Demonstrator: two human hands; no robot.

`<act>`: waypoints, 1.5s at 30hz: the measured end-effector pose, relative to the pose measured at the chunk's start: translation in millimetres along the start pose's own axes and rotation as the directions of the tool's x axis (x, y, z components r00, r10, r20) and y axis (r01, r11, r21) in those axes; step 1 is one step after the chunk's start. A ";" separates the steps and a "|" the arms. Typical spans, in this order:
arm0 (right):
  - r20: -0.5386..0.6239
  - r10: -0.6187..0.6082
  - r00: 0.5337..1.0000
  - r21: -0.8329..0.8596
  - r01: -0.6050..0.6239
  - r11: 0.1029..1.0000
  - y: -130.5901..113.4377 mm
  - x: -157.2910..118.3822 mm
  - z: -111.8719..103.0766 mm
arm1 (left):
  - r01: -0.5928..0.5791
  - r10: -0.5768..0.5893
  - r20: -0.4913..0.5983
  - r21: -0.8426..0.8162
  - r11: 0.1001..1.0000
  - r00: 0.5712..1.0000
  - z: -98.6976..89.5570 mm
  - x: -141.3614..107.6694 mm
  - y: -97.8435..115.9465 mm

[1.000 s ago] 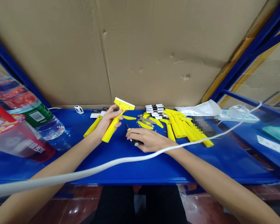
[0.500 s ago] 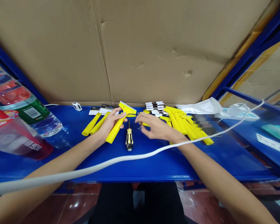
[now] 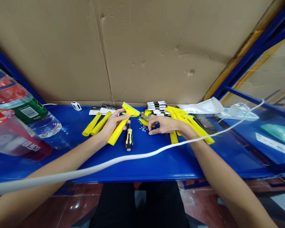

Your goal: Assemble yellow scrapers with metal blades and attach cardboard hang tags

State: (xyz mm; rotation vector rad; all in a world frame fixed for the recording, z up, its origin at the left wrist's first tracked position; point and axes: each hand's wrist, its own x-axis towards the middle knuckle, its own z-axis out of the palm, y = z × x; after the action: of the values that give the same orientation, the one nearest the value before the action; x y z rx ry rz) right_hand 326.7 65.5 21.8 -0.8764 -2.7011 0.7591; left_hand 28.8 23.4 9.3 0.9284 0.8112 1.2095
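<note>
**Left hand [image 3: 112,123] clamped on a yellow plastic scraper [image 3: 115,134] at mid-desk**

The fingers wrap the scraper's handle, its wide head pointing to the upper right, just above the blue metal desk [image 3: 171,164]. The right hand [image 3: 165,125] is open, fingers slightly curled, near tiny silver screws [image 3: 142,128] and steel blades [image 3: 144,117]. A black-and-yellow screwdriver [image 3: 128,140] lies between the hands. Two yellow plastic handles [image 3: 96,123] lie left of the left hand, and a heap of yellow handles [image 3: 190,126] lies right of the right hand. Beyond them is a stack of black-and-white cards [image 3: 156,107]. A white cable [image 3: 109,161] crosses above both forearms. A clear water bottle [image 3: 30,115] lies at the left of the frame.
</note>
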 end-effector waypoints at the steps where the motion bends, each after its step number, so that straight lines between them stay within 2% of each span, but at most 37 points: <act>1: 0.023 -0.010 1.000 0.009 0.010 1.000 0.7 -0.5 -1.0 | 0.002 -0.002 0.014 -0.005 1.000 1.000 -0.3 -0.2 -0.8; 5: 0.076 -0.071 0.995 0.034 0.068 0.997 3.4 -0.3 -2.3 | 0.023 -0.024 0.040 0.008 1.000 0.999 0.0 -0.3 -2.0; 8: 0.060 -0.092 0.994 0.047 0.089 0.995 3.5 1.6 -1.3 | 0.038 -0.038 0.032 0.017 0.999 0.999 1.6 -0.2 -1.3; 11: -0.031 -0.080 0.996 0.067 0.082 0.994 2.3 3.5 -0.1 | 0.051 -0.051 0.033 0.014 0.999 0.998 3.7 -0.6 -1.5; 14: -0.216 -0.035 0.976 0.094 0.056 0.994 -0.7 5.8 2.1 | 0.069 -0.068 0.042 -0.006 0.998 0.997 5.4 -1.6 -3.2; 16: -0.361 -0.004 0.933 0.118 0.049 0.992 -4.8 8.4 4.8 | 0.083 -0.082 0.051 -0.010 0.997 0.995 5.8 -2.7 -4.6; 20: -0.607 -0.022 0.795 0.152 0.142 0.978 -17.9 15.5 13.2 | 0.123 -0.124 0.078 0.021 0.992 0.989 5.5 -5.3 -6.9; 22: -0.672 -0.059 0.738 0.111 0.180 0.977 -25.1 18.3 17.8 | 0.131 -0.133 0.099 0.030 0.991 0.986 5.7 -6.8 -7.5; 28: -0.736 -0.230 0.637 -0.108 0.226 0.968 -38.1 20.6 27.3 | 0.176 -0.185 0.157 0.067 0.982 0.970 11.9 -13.6 -3.3; 30: -0.735 -0.261 0.626 -0.136 0.241 0.961 -39.4 20.7 29.1 | 0.197 -0.208 0.169 0.081 0.977 0.963 14.5 -16.1 -1.0; 36: -0.716 -0.265 0.646 -0.161 0.216 0.963 -40.8 22.3 33.7 | 0.212 -0.233 0.179 0.130 0.969 0.956 16.5 -17.8 1.0; 41: -0.701 -0.327 0.633 -0.204 0.261 0.944 -43.0 23.3 36.0 | 0.182 -0.208 0.185 0.149 0.972 0.960 16.9 -18.4 0.3; 45: -0.700 -0.316 0.640 -0.202 0.247 0.948 -45.5 22.6 37.1 | 0.186 -0.213 0.201 0.148 0.971 0.956 14.8 -16.8 -2.6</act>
State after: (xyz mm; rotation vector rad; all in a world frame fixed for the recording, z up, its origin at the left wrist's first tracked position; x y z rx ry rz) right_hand 273.7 32.3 15.2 -0.5660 -2.0610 0.1454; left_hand 40.1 4.4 13.5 1.0361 0.7931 0.8718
